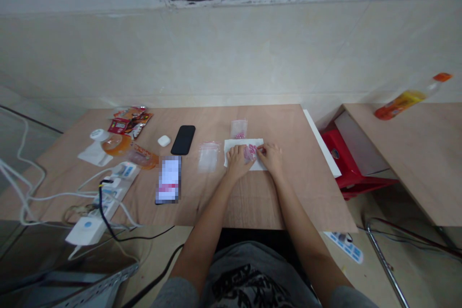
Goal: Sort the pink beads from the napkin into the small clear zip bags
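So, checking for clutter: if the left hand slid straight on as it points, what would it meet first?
The left hand would probably meet the clear bag of pink pieces beyond the white paper.

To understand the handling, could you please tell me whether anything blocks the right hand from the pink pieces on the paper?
Nothing visible does: the right hand is beside the pink pieces, the left hand on their other side. Whether anything thin covers them, I cannot tell.

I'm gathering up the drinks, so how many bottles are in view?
2. One bottle is on the main table, toward its left side; the other bottle is on the side table at right.
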